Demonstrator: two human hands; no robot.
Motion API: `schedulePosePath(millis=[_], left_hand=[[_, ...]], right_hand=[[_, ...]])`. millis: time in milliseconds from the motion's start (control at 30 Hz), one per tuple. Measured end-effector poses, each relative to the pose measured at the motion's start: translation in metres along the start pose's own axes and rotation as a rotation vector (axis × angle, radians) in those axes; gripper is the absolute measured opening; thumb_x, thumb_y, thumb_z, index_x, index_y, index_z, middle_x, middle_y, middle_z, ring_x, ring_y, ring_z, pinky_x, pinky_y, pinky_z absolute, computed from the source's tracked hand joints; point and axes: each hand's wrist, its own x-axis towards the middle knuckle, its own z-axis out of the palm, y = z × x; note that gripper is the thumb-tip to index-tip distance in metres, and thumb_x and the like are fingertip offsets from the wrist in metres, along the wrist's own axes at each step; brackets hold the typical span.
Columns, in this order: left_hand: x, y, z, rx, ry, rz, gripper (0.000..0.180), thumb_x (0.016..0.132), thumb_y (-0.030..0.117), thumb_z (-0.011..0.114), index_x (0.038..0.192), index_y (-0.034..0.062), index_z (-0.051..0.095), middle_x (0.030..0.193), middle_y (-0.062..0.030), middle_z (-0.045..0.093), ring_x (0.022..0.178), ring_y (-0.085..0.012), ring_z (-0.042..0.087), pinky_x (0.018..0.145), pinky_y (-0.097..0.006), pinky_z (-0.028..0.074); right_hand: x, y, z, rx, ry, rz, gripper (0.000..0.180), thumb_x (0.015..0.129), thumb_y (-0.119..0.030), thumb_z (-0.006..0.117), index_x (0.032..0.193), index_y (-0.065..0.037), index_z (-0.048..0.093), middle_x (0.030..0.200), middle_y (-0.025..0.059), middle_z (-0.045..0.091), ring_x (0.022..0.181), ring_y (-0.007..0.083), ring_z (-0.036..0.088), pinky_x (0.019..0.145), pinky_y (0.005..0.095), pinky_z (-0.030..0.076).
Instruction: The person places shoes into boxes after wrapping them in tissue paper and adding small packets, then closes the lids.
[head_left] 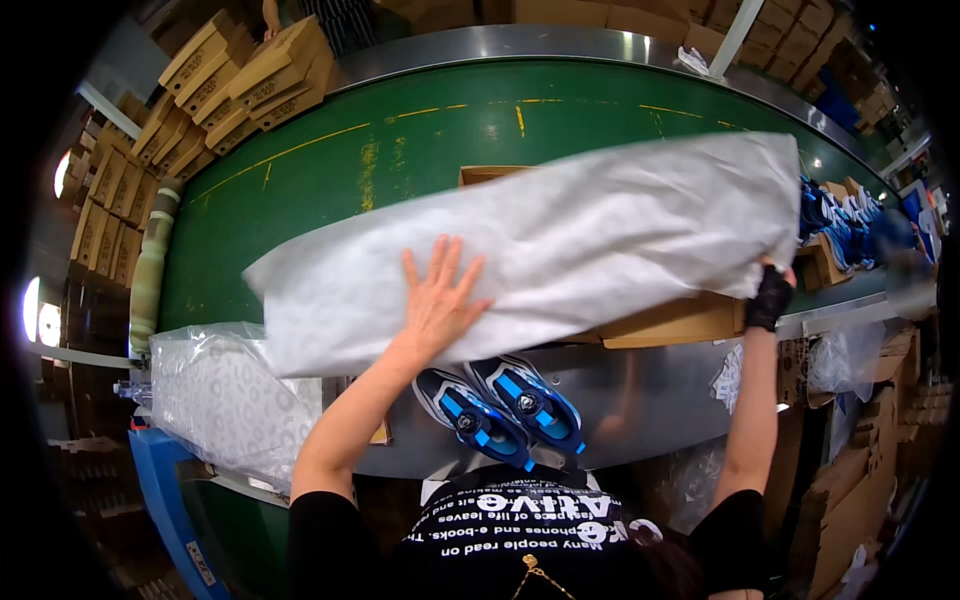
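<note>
A large sheet of white wrapping paper [560, 250] stretches slantwise in front of me, blurred in places. My left hand [440, 300] lies flat on it with the fingers spread. At the sheet's right end, my right hand [772, 290], in a black fingerless glove, pinches the lower corner. Beneath the paper is an open cardboard box [680, 322], mostly hidden; only its near side and a bit of its far edge show. A pair of dark blue sneakers [500, 410] with bright blue straps and white soles sits nearer to me on the metal ledge.
Patterned paper sheets in see-through plastic [235, 395] lie at the left. The green conveyor belt [330, 190] runs behind the box. Stacked shoe boxes [240, 85] stand at the far left, near another person [340, 25]. More blue shoes [850, 225] sit in boxes at the right.
</note>
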Motion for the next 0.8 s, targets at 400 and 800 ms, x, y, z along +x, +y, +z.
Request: schedulePosePath(millis=[400, 800], left_hand=[[-0.048, -0.081, 0.044, -1.643, -0.273, -1.22, 0.069, 0.077, 0.047, 0.057, 0.122, -0.0026, 0.038, 0.117, -0.0179, 0.047, 0.107, -0.0275, 0.047, 0.088, -0.035, 0.039], [-0.059, -0.158, 0.1, -0.628, -0.154, -0.998, 0.062, 0.08, 0.046, 0.05, 0.082, -0.0151, 0.056, 0.076, -0.0252, 0.059, 0.075, -0.0235, 0.059, 0.064, -0.035, 0.045]], right_hand=[[0.002, -0.019, -0.067, -1.364, 0.293, -0.617, 0.064, 0.07, -0.035, 0.062, 0.127, -0.021, 0.037, 0.132, 0.0131, 0.03, 0.123, 0.0259, 0.027, 0.092, 0.0554, 0.022], [-0.173, -0.03, 0.007, -0.938, -0.582, -1.074, 0.035, 0.066, -0.028, 0.063, 0.094, -0.01, 0.052, 0.1, 0.0123, 0.048, 0.092, 0.0299, 0.046, 0.075, 0.0459, 0.038]])
